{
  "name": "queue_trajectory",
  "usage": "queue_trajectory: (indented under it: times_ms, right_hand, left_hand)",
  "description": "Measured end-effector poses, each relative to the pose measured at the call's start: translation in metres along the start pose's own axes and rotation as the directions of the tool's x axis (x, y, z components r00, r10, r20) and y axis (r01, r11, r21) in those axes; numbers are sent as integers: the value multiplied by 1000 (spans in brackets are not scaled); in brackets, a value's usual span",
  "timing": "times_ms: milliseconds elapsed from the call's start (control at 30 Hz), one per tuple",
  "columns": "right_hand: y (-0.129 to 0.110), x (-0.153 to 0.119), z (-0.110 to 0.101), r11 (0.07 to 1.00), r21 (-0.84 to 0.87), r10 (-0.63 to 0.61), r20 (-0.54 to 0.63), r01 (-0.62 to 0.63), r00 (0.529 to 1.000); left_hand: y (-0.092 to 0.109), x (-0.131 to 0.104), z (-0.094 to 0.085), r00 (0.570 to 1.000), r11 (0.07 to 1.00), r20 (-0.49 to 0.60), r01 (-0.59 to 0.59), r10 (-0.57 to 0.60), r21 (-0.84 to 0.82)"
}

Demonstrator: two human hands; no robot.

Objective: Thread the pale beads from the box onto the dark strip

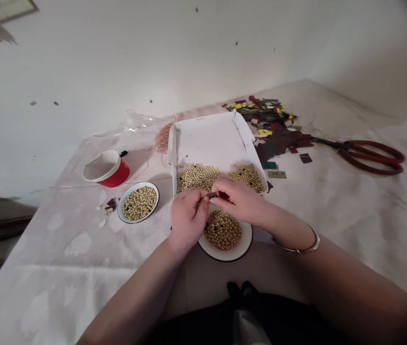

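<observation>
My left hand [189, 218] and my right hand [241, 199] meet at the front edge of a white open box [209, 139]. Pinched between their fingertips is a small dark brown strip [212, 195], seemingly folded or rolled; its exact kind is hard to make out. Both hands have their fingers closed on it. Pale yellow bean-like balls with a few black ones [198, 177] cover the near part of the box. Just below my hands stands a white dish with a dark rim [248, 239], holding more such balls [224, 231]. My left hand hides part of that dish.
On the left are a smaller dish [120, 211] of balls, a red-and-white paper tub [115, 177] and dark scraps [110, 206]. Behind lie a copper-coloured wire bundle [163, 139] and clear plastic [139, 122]. Coloured scraps [278, 139] and large scissors [372, 155] lie right of the box.
</observation>
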State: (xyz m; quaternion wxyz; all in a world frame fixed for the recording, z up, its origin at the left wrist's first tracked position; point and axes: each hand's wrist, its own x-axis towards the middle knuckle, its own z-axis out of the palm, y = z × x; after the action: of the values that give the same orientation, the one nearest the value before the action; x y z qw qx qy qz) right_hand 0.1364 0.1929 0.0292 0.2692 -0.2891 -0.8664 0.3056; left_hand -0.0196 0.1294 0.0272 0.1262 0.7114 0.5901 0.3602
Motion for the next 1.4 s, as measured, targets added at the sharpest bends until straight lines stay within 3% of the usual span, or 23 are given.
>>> queue_trajectory:
  times_ms: [300, 700, 967, 1400]
  right_hand:
    - [1, 3, 1, 1000, -3, -24, -31, 24, 999]
    - [1, 1, 0, 1000, -6, -7, 18, 7, 1000]
    - [2, 2, 2, 999, -49, -14, -35, 12, 999]
    - [5, 1, 1, 999, -31, -14, 49, 16, 999]
  left_hand:
    - [0, -1, 1, 1000, 999, 11, -25, 25, 28]
    - [-1, -1, 1, 1000, 1000, -2, 6, -6, 4]
    - [1, -1, 1, 999, 999, 12, -33, 33, 41]
    - [0, -2, 1, 1000, 999, 9, -12, 12, 52]
